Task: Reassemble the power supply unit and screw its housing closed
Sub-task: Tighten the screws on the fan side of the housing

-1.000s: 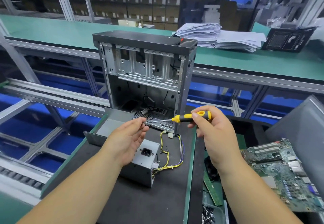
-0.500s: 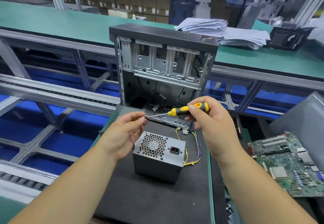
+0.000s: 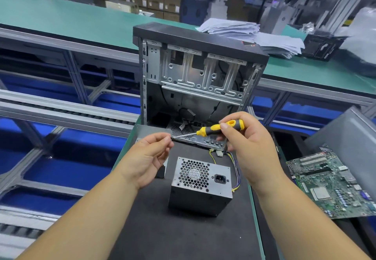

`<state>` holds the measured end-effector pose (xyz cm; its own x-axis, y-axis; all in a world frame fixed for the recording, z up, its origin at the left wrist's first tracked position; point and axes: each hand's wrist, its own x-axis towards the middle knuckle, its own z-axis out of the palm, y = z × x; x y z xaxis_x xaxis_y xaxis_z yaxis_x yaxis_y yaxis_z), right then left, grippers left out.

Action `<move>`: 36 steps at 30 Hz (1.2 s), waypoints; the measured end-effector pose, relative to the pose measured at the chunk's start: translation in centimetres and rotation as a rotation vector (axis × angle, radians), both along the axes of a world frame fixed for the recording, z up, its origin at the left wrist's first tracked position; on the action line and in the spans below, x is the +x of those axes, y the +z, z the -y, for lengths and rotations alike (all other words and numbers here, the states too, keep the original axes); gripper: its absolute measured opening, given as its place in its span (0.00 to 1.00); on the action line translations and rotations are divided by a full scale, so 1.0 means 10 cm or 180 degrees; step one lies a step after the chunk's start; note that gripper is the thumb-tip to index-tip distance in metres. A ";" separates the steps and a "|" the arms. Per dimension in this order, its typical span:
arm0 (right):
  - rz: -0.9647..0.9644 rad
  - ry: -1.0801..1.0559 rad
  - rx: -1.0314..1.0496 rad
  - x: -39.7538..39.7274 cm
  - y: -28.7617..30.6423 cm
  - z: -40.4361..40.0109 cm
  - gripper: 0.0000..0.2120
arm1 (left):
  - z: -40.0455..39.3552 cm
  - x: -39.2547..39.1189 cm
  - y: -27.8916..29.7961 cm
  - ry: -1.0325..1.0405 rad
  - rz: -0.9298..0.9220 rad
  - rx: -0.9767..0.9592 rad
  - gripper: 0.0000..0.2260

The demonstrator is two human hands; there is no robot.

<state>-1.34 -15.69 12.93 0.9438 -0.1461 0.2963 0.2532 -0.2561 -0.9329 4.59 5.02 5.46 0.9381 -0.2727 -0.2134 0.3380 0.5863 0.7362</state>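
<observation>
The right hand (image 3: pixel 250 137) holds the screwdriver (image 3: pixel 218 128) by its yellow-and-black handle, fingers and thumb curled round it, with the shaft pointing left and slightly down toward the other hand. The left hand (image 3: pixel 150 158) meets the tip: thumb and forefinger are brought together at the end of the shaft, apparently seating a screw on it, though the screw itself is too small to make out. Held level between the two hands, the tool lets a screw be fitted on the tip without dropping off.

Directly below and a little nearer than the two grips sits the PSU (image 3: pixel 200 186) on the dark mat (image 3: pixel 162 235), free of either hand. Its fan grille and power socket face the person, so the screw holes in that face are within reach. Its wires (image 3: pixel 236 170) trail out behind it, under the right hand.

Beyond the grips stands the open case (image 3: pixel 199 72), stripped of its side. To the right of the right hand lies the motherboard (image 3: pixel 333 184), set well apart, and a grey panel (image 3: pixel 345 135) leans behind it.

The stage is judged as tool loading, before driving a housing screw.
</observation>
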 end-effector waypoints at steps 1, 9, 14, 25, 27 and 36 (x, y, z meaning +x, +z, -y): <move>-0.0027 -0.0025 0.0011 0.00 0.00 -0.01 0.03 | 0.00 0.02 -0.01 -0.0036 0.0010 0.0006 0.07; -0.0201 -0.0186 -0.0129 0.05 -0.02 -0.04 0.03 | -0.01 0.16 -0.09 -0.0165 0.0122 0.0109 0.07; -0.0336 -0.0140 -0.0288 0.07 -0.05 -0.02 0.05 | -0.03 0.24 -0.14 -0.0219 0.0049 0.0116 0.09; -0.0258 -0.0141 -0.0415 0.07 -0.03 -0.07 0.06 | -0.02 0.27 -0.17 -0.0367 -0.0054 0.0238 0.10; -0.0234 -0.0127 -0.0489 0.06 -0.01 -0.07 0.06 | -0.01 0.27 -0.16 -0.0391 -0.0088 0.0260 0.09; -0.0049 0.0019 -0.0735 0.03 0.01 -0.08 0.07 | 0.00 0.27 -0.16 -0.0462 -0.0144 0.0301 0.07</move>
<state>-1.01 -14.90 13.00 0.9492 -0.0705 0.3068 0.2415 -0.4618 -0.8535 7.32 4.99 3.87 0.8793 -0.3813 -0.2855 0.4480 0.4579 0.7679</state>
